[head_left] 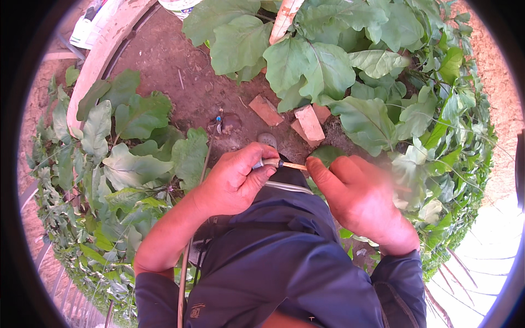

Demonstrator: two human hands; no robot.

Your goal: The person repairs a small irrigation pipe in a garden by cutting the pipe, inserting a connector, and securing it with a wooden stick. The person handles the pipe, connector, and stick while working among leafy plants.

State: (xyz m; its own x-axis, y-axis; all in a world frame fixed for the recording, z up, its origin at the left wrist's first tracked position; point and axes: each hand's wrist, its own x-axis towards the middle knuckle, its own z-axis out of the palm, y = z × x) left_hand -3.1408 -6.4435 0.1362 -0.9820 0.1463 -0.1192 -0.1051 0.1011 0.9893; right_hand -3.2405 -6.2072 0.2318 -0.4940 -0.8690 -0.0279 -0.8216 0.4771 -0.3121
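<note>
In front of my lap, my left hand (232, 180) pinches a small greyish fitting (267, 163) between thumb and fingertips. A thin tan rod (295, 165) with a dark collar sticks out of its right end. My right hand (358, 188) is closed around the rod's other end, its index finger lying along it; the curled fingers are partly hidden and slightly blurred. Just below the hands, a pale grey tube (288, 187) crosses over my dark trousers (273, 235). A long thin hose or rod (184, 279) runs up past my left forearm.
Broad-leaved green plants (136, 117) crowd the left, with more plants (366, 120) at right. Brick pieces (266, 111) and a stacked brick (309, 123) lie on brown soil (164, 52). A small blue-tipped item (219, 118) sits nearby. A pale curved beam (95, 71) borders the far left.
</note>
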